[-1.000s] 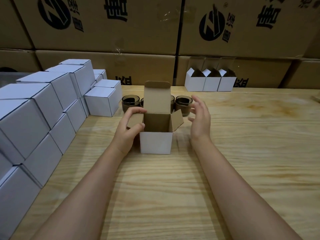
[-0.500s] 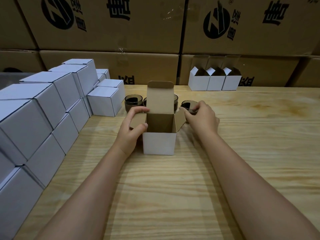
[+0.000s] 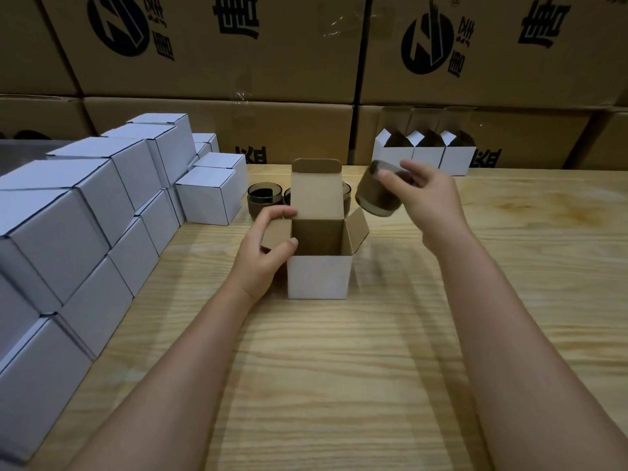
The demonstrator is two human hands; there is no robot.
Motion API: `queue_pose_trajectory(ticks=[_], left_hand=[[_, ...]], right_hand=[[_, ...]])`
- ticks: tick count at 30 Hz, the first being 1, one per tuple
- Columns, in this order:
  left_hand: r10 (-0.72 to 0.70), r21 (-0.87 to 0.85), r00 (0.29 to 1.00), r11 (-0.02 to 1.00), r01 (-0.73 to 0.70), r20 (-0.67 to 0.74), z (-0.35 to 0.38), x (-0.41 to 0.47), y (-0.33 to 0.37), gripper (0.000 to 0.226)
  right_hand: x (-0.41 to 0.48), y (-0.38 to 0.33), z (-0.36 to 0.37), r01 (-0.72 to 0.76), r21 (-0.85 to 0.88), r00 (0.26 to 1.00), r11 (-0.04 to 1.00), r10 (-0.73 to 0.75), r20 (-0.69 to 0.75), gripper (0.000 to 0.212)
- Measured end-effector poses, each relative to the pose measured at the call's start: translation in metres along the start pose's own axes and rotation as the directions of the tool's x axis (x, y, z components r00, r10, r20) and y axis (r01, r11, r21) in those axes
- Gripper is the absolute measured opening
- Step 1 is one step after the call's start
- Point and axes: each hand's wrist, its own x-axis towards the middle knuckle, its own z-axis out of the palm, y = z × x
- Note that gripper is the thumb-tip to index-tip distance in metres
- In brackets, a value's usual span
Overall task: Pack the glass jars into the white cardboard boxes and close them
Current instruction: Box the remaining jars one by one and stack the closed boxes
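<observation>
Reference item: open box (image 3: 318,277), standing upright on the bench (image 3: 339,385), white outside and brown inside.
Box flaps: the rear lid flap (image 3: 317,192) stands straight up. The right side flap (image 3: 356,231) is splayed outward. The left side flap (image 3: 277,232) is in my grip.
Left hand (image 3: 261,253): against the open box's left side. My fingers (image 3: 278,212) curl over the far edge of the left side flap, with my thumb on its near edge at the box rim.
Right hand (image 3: 431,202): raised above and to the right of the open box, clear of the bench. Its fingers (image 3: 394,180) and thumb are wrapped round a jar.
Jar (image 3: 377,195): dark tinted glass, tilted, its thick base toward the box. It is in the air just above the right side flap and does not touch the box. The outline is slightly blurred.
Other jars (image 3: 265,197): on the bench just behind the open box. One shows in full left of the lid flap, the rest are partly hidden by it, and I cannot tell the count.
Closed boxes (image 3: 85,205): white, stacked in tiers to the left of the open box.
Unfilled boxes (image 3: 424,158): three in a row with tops open, behind and to the right of the open box at the bench's far edge.
Cartons (image 3: 217,45): large and brown with black print, forming a wall behind the open box.
</observation>
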Motion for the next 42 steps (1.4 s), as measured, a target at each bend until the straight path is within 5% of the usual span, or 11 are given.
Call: queue_pose_trajectory(ticks=[5,10,18,23,33,36,39,40,42], left_hand=[[-0.004,0.007,1.0,1.0,0.004,0.002,0.0,0.0,-0.001,0.046],[-0.032,0.007,0.999,0.999,0.031,0.03,-0.002,0.001,0.0,0.049],[-0.079,-0.074,0.996,0.994,0.081,0.034,-0.001,-0.002,0.001,0.046],[-0.079,-0.06,0.996,0.995,0.081,0.035,0.0,-0.002,0.002,0.048],[-0.058,-0.041,0.997,0.997,0.06,0.041,-0.001,-0.003,0.002,0.045],[-0.044,-0.043,0.998,0.998,0.046,0.043,-0.001,-0.002,0.002,0.047],[-0.053,-0.072,0.997,0.996,0.056,0.047,0.0,-0.003,0.001,0.047],[-0.06,-0.077,0.997,0.995,0.064,0.047,0.0,-0.003,0.001,0.048],[-0.081,-0.083,0.996,0.993,0.085,0.049,0.0,-0.002,0.001,0.047]], right_hand=[[-0.015,-0.044,0.007,0.159,-0.094,0.976,0.983,-0.143,0.164,0.053],[-0.03,-0.05,0.034,0.193,-0.275,0.926,0.942,-0.082,0.369,0.052],[-0.036,-0.047,0.044,0.305,-0.591,0.886,0.747,0.004,0.463,0.046],[-0.04,-0.045,0.052,0.341,-0.776,0.875,0.531,0.123,0.469,0.055],[-0.04,-0.05,0.051,0.26,-0.779,0.855,0.571,0.239,0.461,0.039],[-0.036,-0.047,0.048,0.161,-0.626,0.877,0.763,0.181,0.446,0.039],[-0.026,-0.035,0.043,-0.013,-0.152,0.984,0.988,0.039,0.175,0.022],[-0.024,-0.028,0.04,-0.083,0.106,0.992,0.991,0.072,0.099,0.016],[-0.024,-0.01,0.036,-0.175,0.575,0.985,0.8,0.138,0.108,0.02]])
